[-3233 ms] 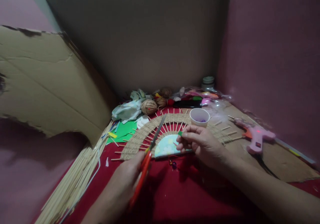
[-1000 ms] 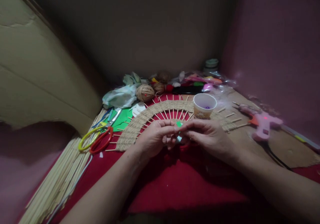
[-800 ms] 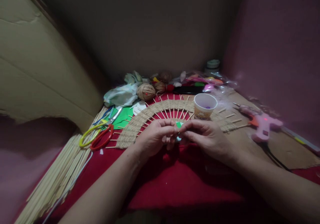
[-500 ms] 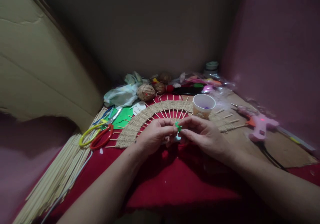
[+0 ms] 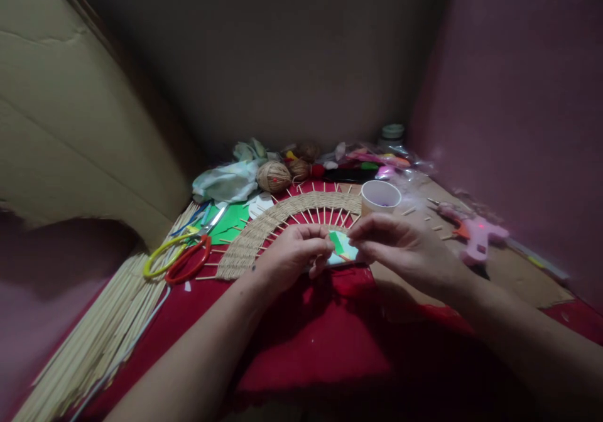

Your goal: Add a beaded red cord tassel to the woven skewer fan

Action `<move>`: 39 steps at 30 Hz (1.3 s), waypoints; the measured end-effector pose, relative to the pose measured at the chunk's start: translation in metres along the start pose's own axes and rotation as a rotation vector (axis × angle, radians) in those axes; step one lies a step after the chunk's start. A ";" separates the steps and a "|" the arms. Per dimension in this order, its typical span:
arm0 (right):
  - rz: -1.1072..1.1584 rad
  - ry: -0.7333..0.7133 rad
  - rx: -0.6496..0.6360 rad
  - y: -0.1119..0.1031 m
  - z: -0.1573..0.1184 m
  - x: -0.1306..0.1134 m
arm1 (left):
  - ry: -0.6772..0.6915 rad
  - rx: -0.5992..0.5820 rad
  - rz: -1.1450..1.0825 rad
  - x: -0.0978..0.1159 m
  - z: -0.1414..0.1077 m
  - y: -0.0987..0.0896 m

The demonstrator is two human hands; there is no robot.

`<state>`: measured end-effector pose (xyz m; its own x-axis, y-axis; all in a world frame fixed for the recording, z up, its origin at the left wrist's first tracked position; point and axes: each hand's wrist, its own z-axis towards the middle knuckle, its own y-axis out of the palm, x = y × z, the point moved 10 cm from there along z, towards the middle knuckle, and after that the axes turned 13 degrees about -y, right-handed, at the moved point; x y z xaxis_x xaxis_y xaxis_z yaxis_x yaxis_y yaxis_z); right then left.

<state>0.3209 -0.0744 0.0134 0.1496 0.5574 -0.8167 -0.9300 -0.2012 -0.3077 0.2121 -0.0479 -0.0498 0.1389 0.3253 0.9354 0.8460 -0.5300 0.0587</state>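
My left hand [image 5: 304, 246] is closed in a pinch at the middle of the table. A small green piece [image 5: 336, 242] shows right at its fingertips. Below and behind it is a flat thing with a light blue, white and orange pattern [image 5: 347, 252], partly covered by my hands. My right hand [image 5: 400, 243] is just to the right, thumb and forefinger brought together; what they hold, if anything, is too small to make out. Beyond both hands lies a woven twine arch [image 5: 292, 205] on thin sticks, and a paper cup [image 5: 380, 194] stands behind my right hand.
Scissors [image 5: 178, 255] with red and yellow handles lie left, beside green sheets [image 5: 230, 221] and a bundle of sticks [image 5: 94, 328]. Twine balls [image 5: 274, 177] and plastic bags are at the back. A pink glue gun [image 5: 480, 240] rests on cardboard [image 5: 522, 277] at right.
My right hand has moved right, away from my left fingertips, opening a gap where the patterned thing now shows. My left hand has hardly moved. The view has shifted slightly.
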 end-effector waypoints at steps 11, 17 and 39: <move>-0.734 -0.179 -0.327 0.054 -0.040 0.005 | -0.024 0.067 0.002 0.004 -0.001 -0.014; -0.958 -0.267 -0.326 0.071 -0.041 0.012 | -0.034 0.074 -0.009 0.005 -0.001 -0.015; 0.014 0.501 -0.379 0.053 -0.036 0.061 | -0.115 -0.051 0.256 -0.001 -0.006 0.004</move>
<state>0.2928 -0.0801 -0.0703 0.3627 0.1256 -0.9234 -0.7633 -0.5283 -0.3717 0.2122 -0.0547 -0.0485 0.4045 0.2611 0.8765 0.7493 -0.6441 -0.1539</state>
